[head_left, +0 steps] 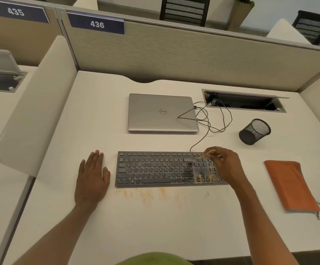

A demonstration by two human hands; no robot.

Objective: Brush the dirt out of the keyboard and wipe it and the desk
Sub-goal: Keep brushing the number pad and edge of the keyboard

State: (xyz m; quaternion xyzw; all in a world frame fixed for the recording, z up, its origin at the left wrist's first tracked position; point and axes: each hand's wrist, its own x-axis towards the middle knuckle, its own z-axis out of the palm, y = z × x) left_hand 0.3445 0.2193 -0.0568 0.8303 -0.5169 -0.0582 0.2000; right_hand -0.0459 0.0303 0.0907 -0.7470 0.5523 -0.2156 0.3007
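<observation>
A dark grey keyboard (pixel 155 169) lies on the white desk (pixel 155 226), with orange-brown dirt (pixel 200 178) on its right keys. More of the same crumbs (pixel 145 194) are scattered on the desk just in front of it. My right hand (pixel 225 165) hovers over the keyboard's right end and pinches a small brush with a pale wooden handle (pixel 206 154); its bristle end is blurred over the keys. My left hand (pixel 92 176) rests flat on the desk, just left of the keyboard. An orange cloth (pixel 291 184) lies folded at the right.
A shut silver laptop (pixel 162 112) sits behind the keyboard, its thin cable (pixel 212 119) looping to an open cable hatch (pixel 243 102). A black mesh pen cup (pixel 254 131) stands at the right. Partition walls bound the desk at the back and left.
</observation>
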